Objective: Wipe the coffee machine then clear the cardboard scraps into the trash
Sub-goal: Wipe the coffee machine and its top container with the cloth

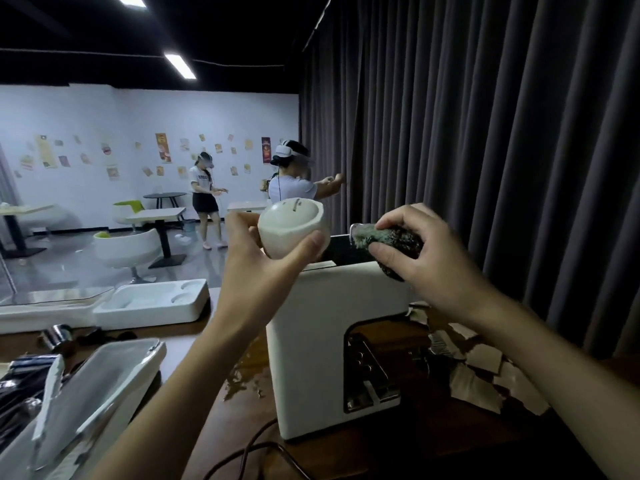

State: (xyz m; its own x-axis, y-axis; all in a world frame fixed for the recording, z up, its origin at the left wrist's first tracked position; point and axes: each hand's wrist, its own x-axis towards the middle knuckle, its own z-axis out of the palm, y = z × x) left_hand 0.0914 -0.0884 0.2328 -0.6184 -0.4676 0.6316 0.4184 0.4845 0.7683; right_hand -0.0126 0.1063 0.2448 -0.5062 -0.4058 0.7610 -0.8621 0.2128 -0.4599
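Head view looks down my two forearms at the white coffee machine [311, 334], which stands upright on the brown counter [415, 438] with its dark, open top facing up. My left hand [256, 261] is curled around a white rounded cap [289, 226], thumb on its near side, holding it above the machine's top left corner. My right hand [429, 254] is clamped on a dark, fuzzy cloth [394, 242], pinched between thumb and fingers over the top's right rear edge (whether it actually touches the machine, I cannot tell). Torn cardboard scraps [478, 375] lie strewn on the counter just right of the machine, near the dark curtain [485, 133]. A puddle of water [242, 379] sits by the machine's left side, and a black cord [249, 441] trails from its front base. White foam packing [152, 303] lies further left.
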